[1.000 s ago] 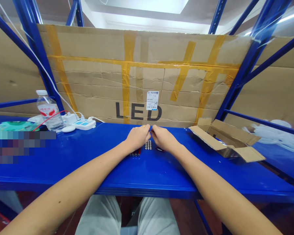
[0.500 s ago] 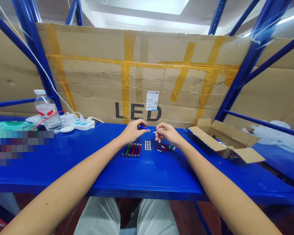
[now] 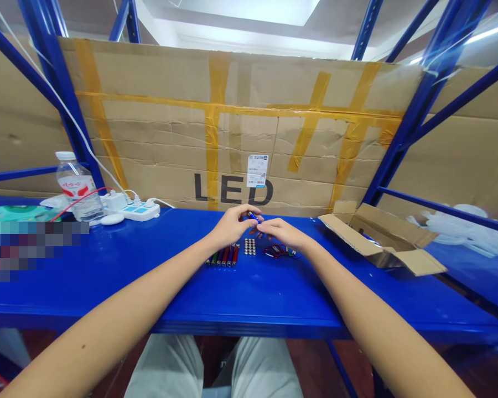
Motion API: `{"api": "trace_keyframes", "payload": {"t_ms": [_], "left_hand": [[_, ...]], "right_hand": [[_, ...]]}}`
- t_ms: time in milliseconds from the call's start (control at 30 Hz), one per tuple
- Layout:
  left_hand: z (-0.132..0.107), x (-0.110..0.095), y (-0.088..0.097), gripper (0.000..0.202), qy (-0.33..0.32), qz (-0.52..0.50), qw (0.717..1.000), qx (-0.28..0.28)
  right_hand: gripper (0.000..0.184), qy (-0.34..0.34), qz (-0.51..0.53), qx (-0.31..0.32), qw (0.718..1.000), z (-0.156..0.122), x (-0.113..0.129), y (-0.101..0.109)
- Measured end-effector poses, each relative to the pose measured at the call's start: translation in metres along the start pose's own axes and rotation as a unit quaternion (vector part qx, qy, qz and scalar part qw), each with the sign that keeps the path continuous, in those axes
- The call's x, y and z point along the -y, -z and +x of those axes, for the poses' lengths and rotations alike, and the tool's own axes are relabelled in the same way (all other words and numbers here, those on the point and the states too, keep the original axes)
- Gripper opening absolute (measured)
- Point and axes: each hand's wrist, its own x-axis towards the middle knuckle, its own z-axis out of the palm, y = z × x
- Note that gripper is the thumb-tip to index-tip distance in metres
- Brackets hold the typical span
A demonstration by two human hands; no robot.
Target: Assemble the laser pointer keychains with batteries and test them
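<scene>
My left hand (image 3: 231, 226) is closed around a slim blue mini flashlight (image 3: 253, 216), held tilted above the table. The fingers of my right hand (image 3: 285, 232) meet it at its lower end and are closed there; the carabiner clip at that end is hidden between my hands. Below my left hand lies a row of several mini flashlight tubes (image 3: 224, 256) in blue, green, red and purple, with silver ends. Small silver button cells (image 3: 249, 247) stand in neat rows beside them. Under my right hand is a cluster of coloured carabiner clips (image 3: 279, 251).
An opened cardboard box (image 3: 371, 240) stands at the right of the blue table (image 3: 249, 304). At the back left are a water bottle (image 3: 78, 190) and a white power strip (image 3: 140, 210) with cables. A large carton (image 3: 170, 138) marked LED forms the back wall.
My hands have come together, the right moving left toward the flashlight. The flashlight has turned in my left hand, and the loop that showed between my hands is now hidden.
</scene>
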Motion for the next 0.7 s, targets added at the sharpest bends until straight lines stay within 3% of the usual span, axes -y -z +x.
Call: {"api": "trace_keyframes", "payload": {"t_ms": [267, 400, 500, 567, 700], "left_hand": [[-0.003, -0.012, -0.003, 0.038, -0.024, 0.002, 0.999, 0.027], [-0.002, -0.005, -0.005, 0.047, 0.003, -0.030, 0.999, 0.040], [0.002, 0.003, -0.005, 0.053, 0.047, -0.118, 0.992, 0.023], [0.005, 0.008, -0.001, 0.054, 0.085, -0.217, 0.972, -0.008], [0.008, 0.012, 0.013, 0.071, 0.145, -0.396, 0.906, -0.035]], "right_hand": [[0.028, 0.070, 0.139, -0.012, 0.988, -0.003, 0.010, -0.006], [0.025, 0.053, 0.184, 0.007, 0.981, -0.004, 0.013, -0.012], [0.025, 0.031, 0.196, -0.001, 0.980, -0.001, 0.011, -0.013], [0.025, 0.010, 0.186, -0.014, 0.982, 0.001, 0.009, -0.012], [0.022, -0.030, 0.123, -0.010, 0.992, 0.001, 0.006, -0.007]]}}
